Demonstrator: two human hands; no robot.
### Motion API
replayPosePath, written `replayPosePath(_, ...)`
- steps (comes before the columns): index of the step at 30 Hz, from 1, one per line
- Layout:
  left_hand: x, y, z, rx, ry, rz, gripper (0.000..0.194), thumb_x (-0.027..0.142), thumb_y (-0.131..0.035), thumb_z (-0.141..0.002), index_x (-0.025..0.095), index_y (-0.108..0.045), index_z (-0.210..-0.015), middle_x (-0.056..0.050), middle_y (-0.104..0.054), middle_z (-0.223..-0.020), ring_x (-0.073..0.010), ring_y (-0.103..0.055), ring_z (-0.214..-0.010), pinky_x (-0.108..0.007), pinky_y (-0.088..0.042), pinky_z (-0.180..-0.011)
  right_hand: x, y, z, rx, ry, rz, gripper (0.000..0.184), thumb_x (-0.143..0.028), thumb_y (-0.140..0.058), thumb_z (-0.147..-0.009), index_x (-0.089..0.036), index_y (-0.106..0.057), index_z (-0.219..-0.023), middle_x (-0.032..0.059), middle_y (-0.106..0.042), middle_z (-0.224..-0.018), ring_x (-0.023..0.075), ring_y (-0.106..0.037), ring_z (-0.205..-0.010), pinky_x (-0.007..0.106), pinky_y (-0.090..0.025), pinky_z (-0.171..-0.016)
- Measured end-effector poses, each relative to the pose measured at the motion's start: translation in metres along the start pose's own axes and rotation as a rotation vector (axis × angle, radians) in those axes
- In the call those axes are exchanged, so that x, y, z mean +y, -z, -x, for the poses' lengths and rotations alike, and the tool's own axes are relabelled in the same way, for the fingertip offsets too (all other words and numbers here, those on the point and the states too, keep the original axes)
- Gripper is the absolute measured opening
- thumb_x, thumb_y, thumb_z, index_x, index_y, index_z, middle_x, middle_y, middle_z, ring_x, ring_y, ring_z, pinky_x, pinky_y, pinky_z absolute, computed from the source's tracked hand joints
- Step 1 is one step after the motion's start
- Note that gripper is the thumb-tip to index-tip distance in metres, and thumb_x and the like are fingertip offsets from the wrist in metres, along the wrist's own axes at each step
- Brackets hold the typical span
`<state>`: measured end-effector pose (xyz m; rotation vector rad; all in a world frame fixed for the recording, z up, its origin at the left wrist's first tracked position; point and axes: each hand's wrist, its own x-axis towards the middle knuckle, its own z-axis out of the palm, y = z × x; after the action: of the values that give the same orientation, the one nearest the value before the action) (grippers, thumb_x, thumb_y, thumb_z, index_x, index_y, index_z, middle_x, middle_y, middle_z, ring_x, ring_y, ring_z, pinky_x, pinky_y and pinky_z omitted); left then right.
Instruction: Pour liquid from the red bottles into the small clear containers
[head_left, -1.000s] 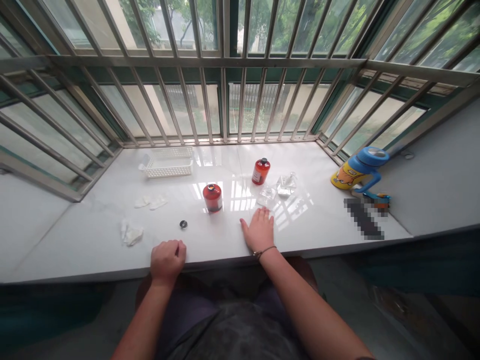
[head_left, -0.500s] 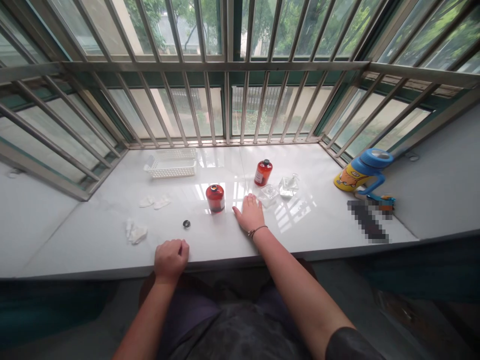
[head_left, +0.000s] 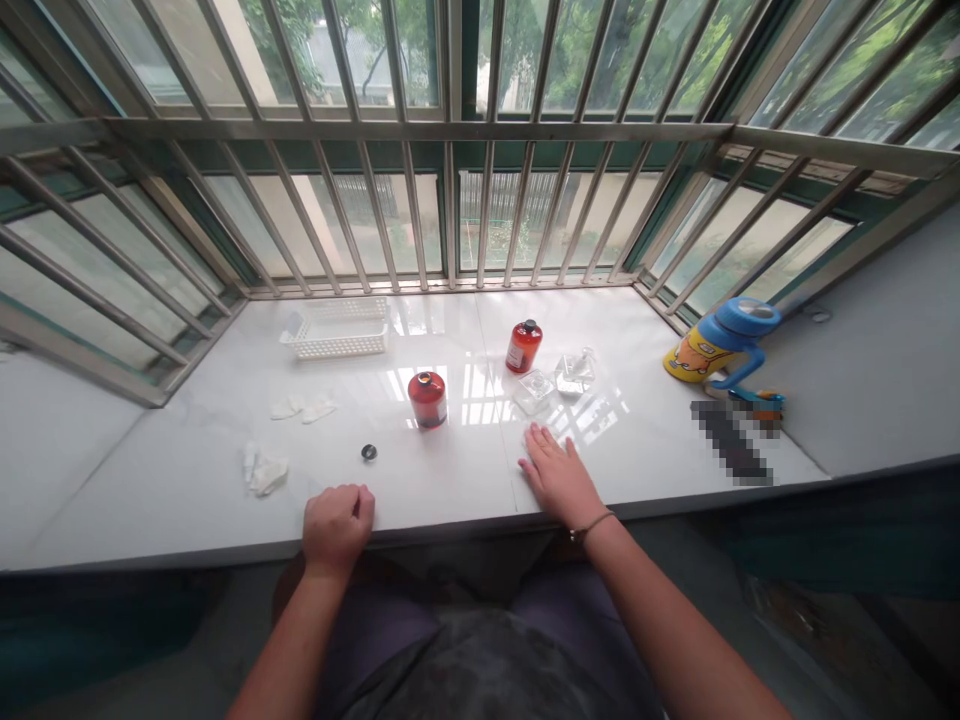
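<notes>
My left hand rests as a fist at the front edge of the white ledge, and nothing shows in it. My right hand lies palm down on the ledge, fingers stretched out, holding nothing. Just beyond its fingertips is a clear square glass piece, with a clear glass container beside it. Behind them stands a red bottle with a black cap on. Between my hands, farther back, an uncapped red bottle stands upright. A small black cap lies near my left hand.
A white perforated plastic basket stands at the back left. Crumpled white tissues and more white scraps lie at left. A blue and yellow bottle stands at right by a blurred dark object. Metal bars line the window.
My right hand has drawn back toward me and to the right, away from the red bottles, staying flat on the ledge. My left fist has stayed in place.
</notes>
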<state>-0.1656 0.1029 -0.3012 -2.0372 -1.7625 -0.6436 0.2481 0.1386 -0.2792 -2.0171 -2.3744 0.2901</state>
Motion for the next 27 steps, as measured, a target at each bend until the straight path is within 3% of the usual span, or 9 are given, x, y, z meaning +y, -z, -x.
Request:
replayPosePath(3, 0.0, 0.0, 0.0, 0.005, -0.007, -0.012, 0.036, 0.024, -0.058, -0.098, 0.026, -0.045, -0.065, -0.002, -0.053, -0.061, -0.024, -0.052, -0.066, -0.039, -0.031, -0.069, 0.029, 0.002, -0.001, 0.008, -0.186, 0.02, 0.065, -0.042, -0.023, -0.112, -0.011, -0.029, -0.17, 0.0141, -0.02, -0.178, 0.0278, -0.02, -0.166, 0.06, -0.018, -0.132)
replayPosePath(5, -0.001, 0.0, 0.0, 0.007, -0.013, -0.021, 0.036, 0.024, -0.057, -0.099, 0.026, -0.045, -0.065, -0.002, -0.053, -0.06, -0.0239, -0.052, -0.065, -0.039, -0.031, -0.069, 0.034, 0.005, -0.012, 0.009, -0.263, 0.009, 0.066, -0.04, -0.022, -0.111, -0.008, -0.03, -0.169, 0.0153, -0.021, -0.178, 0.0289, -0.02, -0.166, 0.059, -0.02, -0.132)
replayPosePath(11, 0.0, 0.0, 0.0, 0.017, -0.017, -0.031, 0.037, 0.025, -0.056, -0.1, 0.026, -0.045, -0.065, -0.002, -0.053, -0.061, -0.0234, -0.054, -0.066, -0.039, -0.032, -0.07, 0.009, 0.008, -0.056, 0.04, -0.34, -0.015, 0.071, -0.024, -0.033, -0.101, 0.005, -0.028, -0.166, 0.0254, -0.021, -0.176, 0.0378, -0.02, -0.165, 0.058, -0.021, -0.131)
replayPosePath(21, 0.0, -0.002, -0.001, 0.032, -0.033, -0.046, 0.038, 0.026, -0.055, -0.101, 0.026, -0.044, -0.065, -0.001, -0.051, -0.06, -0.023, -0.052, -0.065, -0.04, -0.032, -0.07, -0.058, 0.01, -0.102, 0.024, -0.202, -0.062, 0.072, -0.027, -0.036, -0.101, 0.002, -0.028, -0.167, 0.0235, -0.02, -0.177, 0.0352, -0.02, -0.165, 0.057, -0.017, -0.132)
replayPosePath(27, -0.001, -0.001, -0.001, 0.028, -0.031, -0.054, 0.038, 0.026, -0.055, -0.101, 0.026, -0.044, -0.065, -0.002, -0.052, -0.06, -0.0231, -0.052, -0.066, -0.04, -0.033, -0.07, -0.096, 0.002, -0.077, 0.024, -0.025, -0.076, 0.072, -0.032, -0.035, -0.104, -0.002, -0.025, -0.169, 0.0172, -0.016, -0.178, 0.0313, -0.017, -0.167, 0.056, -0.012, -0.134)
